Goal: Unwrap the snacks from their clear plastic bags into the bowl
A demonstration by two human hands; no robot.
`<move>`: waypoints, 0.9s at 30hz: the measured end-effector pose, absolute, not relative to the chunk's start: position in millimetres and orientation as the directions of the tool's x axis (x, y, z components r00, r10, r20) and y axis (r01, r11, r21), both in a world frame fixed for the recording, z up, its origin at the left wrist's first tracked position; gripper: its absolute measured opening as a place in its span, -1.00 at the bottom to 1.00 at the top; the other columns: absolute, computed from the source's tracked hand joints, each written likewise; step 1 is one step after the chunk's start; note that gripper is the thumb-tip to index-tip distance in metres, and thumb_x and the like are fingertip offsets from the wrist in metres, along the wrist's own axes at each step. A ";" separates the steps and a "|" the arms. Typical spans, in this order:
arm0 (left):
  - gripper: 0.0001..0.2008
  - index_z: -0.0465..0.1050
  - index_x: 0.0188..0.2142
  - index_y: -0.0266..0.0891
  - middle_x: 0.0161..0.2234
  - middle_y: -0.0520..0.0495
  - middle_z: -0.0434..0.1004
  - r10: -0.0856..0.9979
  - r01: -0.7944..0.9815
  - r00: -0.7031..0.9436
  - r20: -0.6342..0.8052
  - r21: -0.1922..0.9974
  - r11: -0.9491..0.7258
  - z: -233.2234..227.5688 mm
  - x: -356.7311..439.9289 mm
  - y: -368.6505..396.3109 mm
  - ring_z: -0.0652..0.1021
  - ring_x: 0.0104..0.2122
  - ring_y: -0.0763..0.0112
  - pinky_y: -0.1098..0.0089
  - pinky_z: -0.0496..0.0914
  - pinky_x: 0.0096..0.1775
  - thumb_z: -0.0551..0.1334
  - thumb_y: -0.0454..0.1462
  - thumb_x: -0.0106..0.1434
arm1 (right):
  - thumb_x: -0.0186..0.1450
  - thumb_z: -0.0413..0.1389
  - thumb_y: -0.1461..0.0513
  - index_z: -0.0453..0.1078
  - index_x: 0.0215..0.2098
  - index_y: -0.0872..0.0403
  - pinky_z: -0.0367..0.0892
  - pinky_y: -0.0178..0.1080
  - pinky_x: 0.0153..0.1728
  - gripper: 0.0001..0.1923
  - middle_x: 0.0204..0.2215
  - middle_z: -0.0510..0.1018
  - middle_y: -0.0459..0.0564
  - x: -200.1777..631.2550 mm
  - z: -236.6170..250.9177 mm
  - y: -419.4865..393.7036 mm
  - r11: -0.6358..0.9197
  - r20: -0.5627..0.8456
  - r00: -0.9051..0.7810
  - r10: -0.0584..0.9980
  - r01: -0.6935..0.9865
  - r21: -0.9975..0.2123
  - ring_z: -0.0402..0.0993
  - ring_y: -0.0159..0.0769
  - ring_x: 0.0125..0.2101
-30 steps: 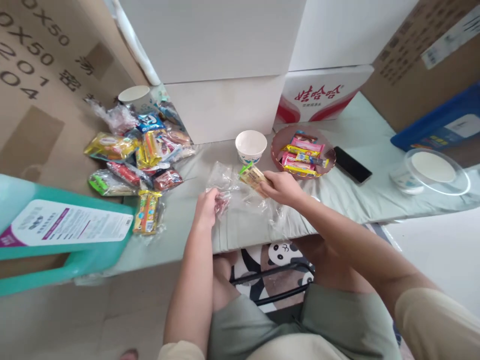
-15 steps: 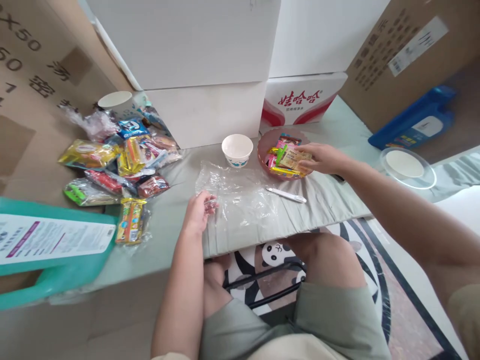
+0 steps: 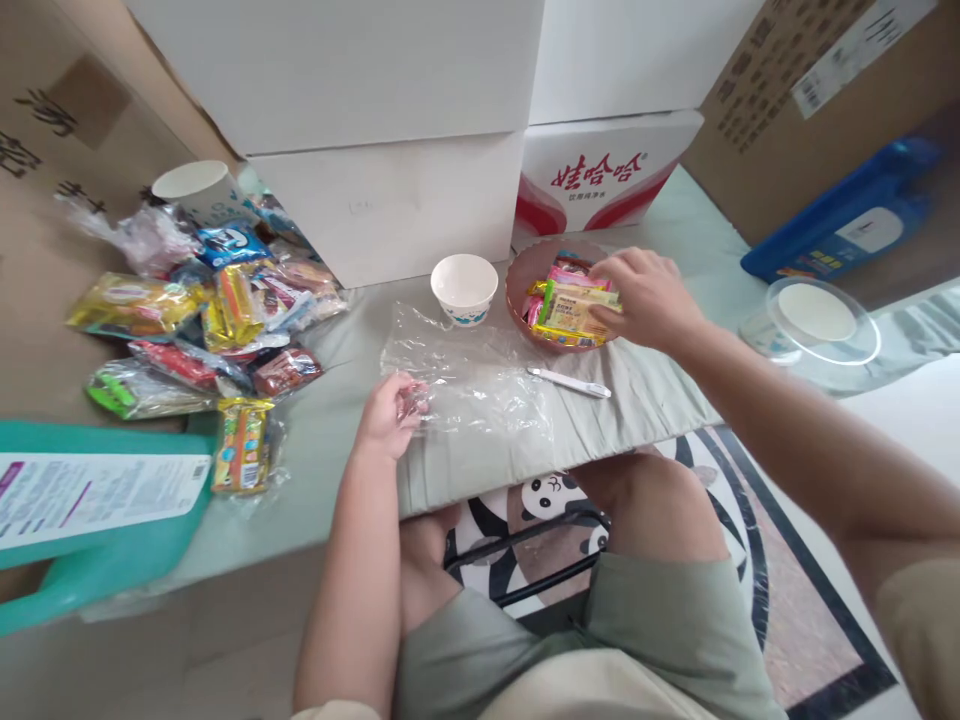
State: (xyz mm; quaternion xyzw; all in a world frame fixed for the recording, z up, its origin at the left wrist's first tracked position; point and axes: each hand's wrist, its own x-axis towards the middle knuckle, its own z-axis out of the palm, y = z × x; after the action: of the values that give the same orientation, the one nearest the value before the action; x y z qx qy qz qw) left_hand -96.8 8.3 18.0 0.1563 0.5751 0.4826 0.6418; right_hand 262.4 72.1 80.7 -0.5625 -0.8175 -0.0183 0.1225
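Note:
A clear plastic bag [image 3: 487, 385] lies crumpled and flat on the covered table, and my left hand [image 3: 391, 412] is closed on its left edge. Over the right side of a pink bowl [image 3: 521, 300] is my right hand [image 3: 649, 300], fingers apart. A green and cream snack packet [image 3: 571, 308] rests on top of other wrapped snacks in this bowl, right by my right thumb and fingertips. Beside the bag lies a white utility knife [image 3: 570, 383]. A white paper bowl [image 3: 465, 288] with a blue pattern stands behind the bag.
On the left are a heap of wrapped snacks [image 3: 225, 310], a paper cup [image 3: 199, 190] and a green jug [image 3: 127, 550]. White boxes [image 3: 390, 210] stand at the back. A blue bottle [image 3: 840, 220] and a lidded clear container [image 3: 817, 315] are on the right.
The green and cream packet has gone from my right hand's grip to lying in the pink bowl, and those fingers have spread. My left hand stays on the bag. The view has shifted slightly.

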 end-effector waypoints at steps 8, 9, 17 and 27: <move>-0.86 0.22 -0.58 -0.23 -0.67 0.15 0.33 0.781 -0.452 -0.180 -0.598 0.756 0.475 16.3 -96.9 1.7 0.04 -0.80 0.75 0.60 -0.14 -0.74 0.21 -0.29 -0.07 | 0.19 0.29 -0.06 0.23 0.32 0.08 0.29 0.23 0.23 -0.17 0.34 0.27 0.33 198.4 -12.1 -67.2 0.481 0.060 -0.558 0.828 0.651 -0.587 0.24 0.19 0.33; -0.86 0.21 -0.58 -0.23 -0.66 0.13 0.34 0.780 -0.416 -0.196 -0.594 0.771 0.482 14.2 -97.7 0.8 0.04 -0.79 0.74 0.59 -0.13 -0.74 0.20 -0.28 -0.06 | 0.23 0.26 -0.01 0.31 0.25 0.06 0.28 0.23 0.24 -0.31 0.33 0.30 0.30 188.0 -21.4 -69.2 0.465 0.068 -0.543 0.837 0.640 -0.612 0.24 0.17 0.34; -0.50 0.49 -0.07 -0.21 0.01 -0.22 0.60 0.920 -0.027 -0.325 -0.218 0.975 0.221 -2.0 -137.3 -18.0 0.64 -0.21 0.33 0.49 0.44 -0.37 0.35 0.00 0.06 | 0.43 0.02 0.02 0.40 -0.29 -0.02 0.18 0.19 0.31 -0.74 -0.17 0.69 0.07 179.3 -5.2 -57.3 0.265 0.184 -0.223 0.957 0.416 -0.870 0.57 0.00 0.08; -0.63 0.60 -0.29 -0.21 -0.06 -0.22 0.68 0.998 0.470 0.059 0.014 0.882 -0.040 -12.6 -115.4 -19.8 0.59 0.07 0.08 0.13 0.37 0.18 0.21 0.02 0.27 | 0.36 0.10 -0.07 0.31 -0.35 0.00 0.45 -0.10 -0.08 -0.66 -0.44 0.66 -0.04 186.4 -32.1 -60.4 0.048 0.066 0.098 0.993 0.177 -0.983 0.61 -0.21 -0.31</move>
State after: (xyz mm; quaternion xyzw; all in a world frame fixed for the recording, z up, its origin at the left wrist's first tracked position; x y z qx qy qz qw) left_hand -115.4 -19.8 -12.6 0.6266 0.5857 0.3569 0.3701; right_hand 186.4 -60.4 -32.1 -0.5525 -0.5296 0.4132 0.4935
